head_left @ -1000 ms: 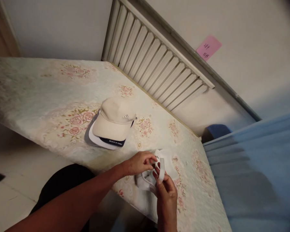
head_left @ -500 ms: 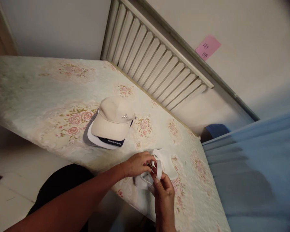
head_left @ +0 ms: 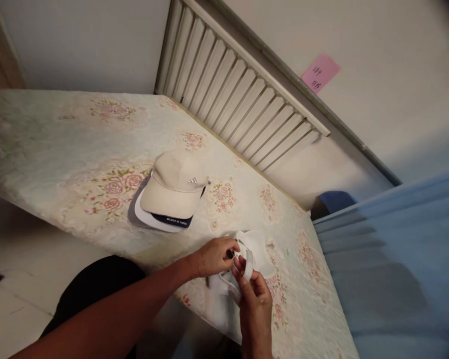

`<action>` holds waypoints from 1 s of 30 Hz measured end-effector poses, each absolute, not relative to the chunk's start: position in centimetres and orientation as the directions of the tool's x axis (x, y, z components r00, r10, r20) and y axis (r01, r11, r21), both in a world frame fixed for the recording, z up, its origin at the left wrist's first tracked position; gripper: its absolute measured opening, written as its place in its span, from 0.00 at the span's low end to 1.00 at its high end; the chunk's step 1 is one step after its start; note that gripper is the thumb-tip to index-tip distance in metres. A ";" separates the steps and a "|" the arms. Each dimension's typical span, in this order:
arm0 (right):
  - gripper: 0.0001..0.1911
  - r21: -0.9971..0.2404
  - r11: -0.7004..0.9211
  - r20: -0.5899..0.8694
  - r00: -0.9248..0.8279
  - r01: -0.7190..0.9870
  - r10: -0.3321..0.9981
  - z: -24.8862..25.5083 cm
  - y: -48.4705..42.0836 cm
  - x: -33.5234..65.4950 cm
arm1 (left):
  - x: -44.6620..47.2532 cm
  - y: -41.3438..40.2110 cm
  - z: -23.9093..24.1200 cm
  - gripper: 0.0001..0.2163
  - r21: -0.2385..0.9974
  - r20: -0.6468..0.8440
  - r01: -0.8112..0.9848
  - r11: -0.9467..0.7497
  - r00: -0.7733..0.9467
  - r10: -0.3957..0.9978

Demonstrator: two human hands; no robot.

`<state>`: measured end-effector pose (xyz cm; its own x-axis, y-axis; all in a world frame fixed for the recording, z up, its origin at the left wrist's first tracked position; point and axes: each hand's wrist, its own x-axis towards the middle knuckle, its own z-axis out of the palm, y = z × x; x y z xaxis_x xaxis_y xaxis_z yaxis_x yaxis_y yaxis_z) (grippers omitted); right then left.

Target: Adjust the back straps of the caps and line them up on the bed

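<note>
A white cap (head_left: 261,253) lies on the flowered cloth at the near edge, its back strap raised between my hands. The thumb and fingers of my left hand (head_left: 216,256) are pinched at the strap's left side. My right hand (head_left: 257,294) is closed on the strap's curved white band (head_left: 249,265), with the thumb in front. Fingers hide most of the fastening. Left of my hands sits a stack of caps: a beige cap (head_left: 175,179) with a small metal logo on top, a dark brim (head_left: 174,220) with white lettering below it, and a white brim (head_left: 144,212) underneath.
The flowered cloth (head_left: 108,144) covers the table. A white radiator (head_left: 239,85) runs along its far side. A pink note (head_left: 321,73) is on the wall. At the right hangs a blue curtain (head_left: 396,269), beside a dark blue object (head_left: 335,203).
My left hand has shifted slightly left and down. The raised strap has moved a little right with my right hand. The stacked caps stay where they were.
</note>
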<state>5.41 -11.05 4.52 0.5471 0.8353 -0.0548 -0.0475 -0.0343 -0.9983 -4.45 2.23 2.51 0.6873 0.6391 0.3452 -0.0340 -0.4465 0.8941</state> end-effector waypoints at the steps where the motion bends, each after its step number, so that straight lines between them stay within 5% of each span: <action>1: 0.14 -0.997 -0.033 -0.069 0.562 -0.074 0.824 4.6 -11.1 5.5 | -4.4 2.3 2.5 0.14 0.913 0.323 -0.044 -0.404 0.683 0.655; 15: 0.24 -0.989 -0.057 -0.124 0.563 -0.135 0.817 6.3 -11.8 5.4 | -4.8 2.5 3.1 0.13 0.962 0.255 -0.093 -0.256 0.645 0.720; 30: 0.21 -0.985 -0.013 -0.099 0.502 -0.172 0.859 7.4 -12.2 5.5 | -5.5 2.0 3.4 0.13 0.937 0.313 -0.051 -0.346 0.567 0.762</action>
